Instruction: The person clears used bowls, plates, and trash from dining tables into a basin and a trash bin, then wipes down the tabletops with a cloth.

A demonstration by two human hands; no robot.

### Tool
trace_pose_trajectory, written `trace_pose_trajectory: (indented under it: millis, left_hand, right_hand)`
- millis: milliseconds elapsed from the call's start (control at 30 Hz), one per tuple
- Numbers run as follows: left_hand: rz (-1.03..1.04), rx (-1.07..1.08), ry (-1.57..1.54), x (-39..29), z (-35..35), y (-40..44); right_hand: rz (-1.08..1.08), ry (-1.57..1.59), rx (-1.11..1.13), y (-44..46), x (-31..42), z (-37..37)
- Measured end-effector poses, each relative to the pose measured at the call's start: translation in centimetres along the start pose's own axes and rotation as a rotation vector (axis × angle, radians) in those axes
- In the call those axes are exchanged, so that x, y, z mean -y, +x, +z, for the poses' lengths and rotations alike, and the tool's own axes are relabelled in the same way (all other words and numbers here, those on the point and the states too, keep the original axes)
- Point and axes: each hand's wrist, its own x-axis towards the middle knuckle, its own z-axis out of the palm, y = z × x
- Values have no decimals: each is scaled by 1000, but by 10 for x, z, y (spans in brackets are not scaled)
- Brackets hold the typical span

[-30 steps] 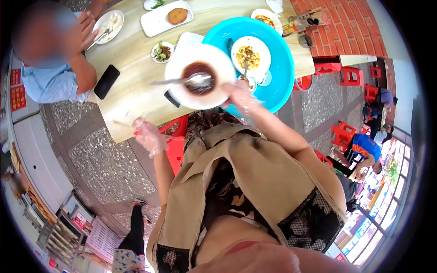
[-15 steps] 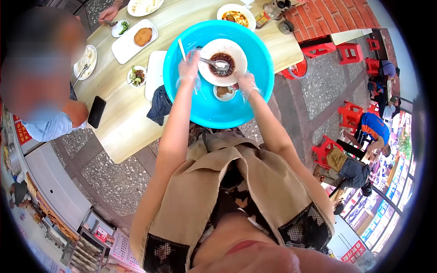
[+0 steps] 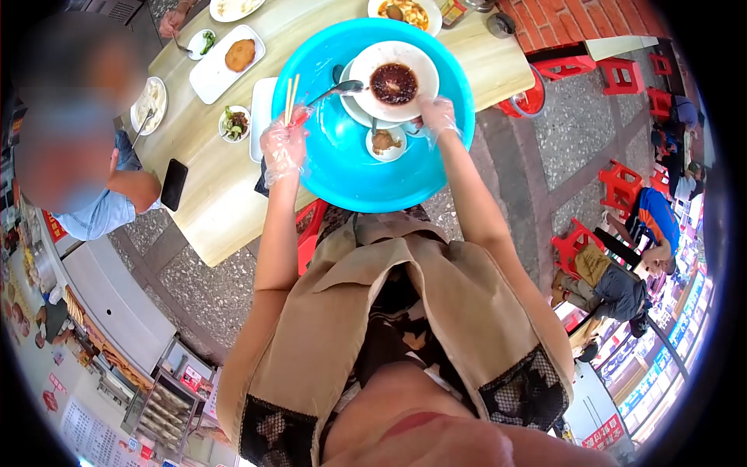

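Head | bowl: wht, rnd | dk brn liq in btm

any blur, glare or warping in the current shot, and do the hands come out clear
Head view: wide-angle warping, with black corners; head view: storefront at lower right glaringly bright; head view: person at left, head and upper body smudged by heavy blur; head view: left hand, right hand, bowl and basin fairly clear.

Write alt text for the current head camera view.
The gloved left hand holds chopsticks and a spoon over a blue basin; the gloved right hand holds the edge of a white bowl of dark liquid.
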Motion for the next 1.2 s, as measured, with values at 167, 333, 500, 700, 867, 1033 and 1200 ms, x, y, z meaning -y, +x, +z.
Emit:
trace_pose_trajectory:
  millis: [167,333,500,700,867,1033,1200]
  left_hand:
    - [-51,-62,450,-41,-17,-17]
    - [47,21,26,-37,11,-44]
    - [-226,319,-448,-84,98,-48]
    - [650,354,333,-155,253,-81]
    - [986,497,792,-169,427,-85]
    - [586,1115,785,-226,570,-80]
    - [857,698,242,-213,543,-80]
  right_hand:
    - [50,-62,21,5,-6,3]
    - [-149,-339,-68,19,-32,13]
    - [-225,-27,84,-39,1,-55]
    - [-40,1029,570,-49,15,-138]
    - [230,1503,392,82,-99,-237]
    - [1,1676,453,204,-176,-347]
    - [391,1450,601,414,-254,-460]
